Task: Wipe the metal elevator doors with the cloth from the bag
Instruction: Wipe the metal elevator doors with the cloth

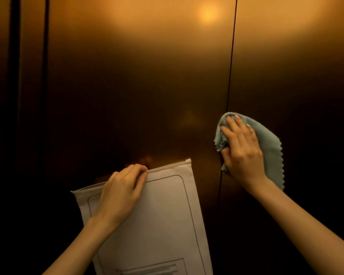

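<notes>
Two bronze-toned metal elevator doors fill the view: the left door [137,80] and the right door [296,76], split by a thin dark seam [231,62]. My right hand [241,149] presses a light blue-green cloth [270,141] with zigzag edges flat against the right door, just beside the seam; its thumb curls round a bunched corner of the cloth. My left hand [122,191] grips the top edge of a flat white zip bag [161,219], held in front of the left door.
A dark vertical frame strip [14,96] runs down the far left beside the left door. A warm ceiling light [208,13] reflects high on the left door. The lower door areas lie in deep shadow.
</notes>
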{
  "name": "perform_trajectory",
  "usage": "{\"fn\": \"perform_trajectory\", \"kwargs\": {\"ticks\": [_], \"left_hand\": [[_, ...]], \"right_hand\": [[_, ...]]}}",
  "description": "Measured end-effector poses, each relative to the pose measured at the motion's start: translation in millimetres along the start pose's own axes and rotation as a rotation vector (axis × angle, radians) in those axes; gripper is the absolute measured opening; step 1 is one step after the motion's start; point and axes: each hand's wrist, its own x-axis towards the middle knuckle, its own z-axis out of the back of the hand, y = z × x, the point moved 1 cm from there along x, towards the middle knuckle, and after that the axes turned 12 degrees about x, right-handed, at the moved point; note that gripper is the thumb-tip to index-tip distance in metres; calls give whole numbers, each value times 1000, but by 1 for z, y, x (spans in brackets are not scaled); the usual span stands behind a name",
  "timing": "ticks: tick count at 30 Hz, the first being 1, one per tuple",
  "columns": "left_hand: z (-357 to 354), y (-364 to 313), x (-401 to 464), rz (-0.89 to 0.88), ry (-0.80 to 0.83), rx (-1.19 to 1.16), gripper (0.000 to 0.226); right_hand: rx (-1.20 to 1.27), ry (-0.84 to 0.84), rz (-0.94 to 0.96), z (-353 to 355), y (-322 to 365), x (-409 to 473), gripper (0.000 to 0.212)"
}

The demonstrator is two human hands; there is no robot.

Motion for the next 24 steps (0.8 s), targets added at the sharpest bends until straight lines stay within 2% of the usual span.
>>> {"fn": "perform_trajectory", "kwargs": {"ticks": [8, 12, 16, 20, 24], "left_hand": [[4, -15, 50, -74, -179, 35, 9], [3, -18, 70, -72, -231, 62, 11], [7, -11, 93, -74, -302, 87, 17], [8, -8, 106, -85, -379, 146, 32], [6, -6, 128, -44, -434, 265, 29]], "right_hand": [[32, 19, -78, 20, -27, 99, 49], [47, 11, -52, 23, -31, 94, 48], [20, 41, 60, 16, -33, 79, 47], [17, 34, 49, 15, -37, 101, 47], [51, -1, 23, 13, -38, 131, 44]]}}
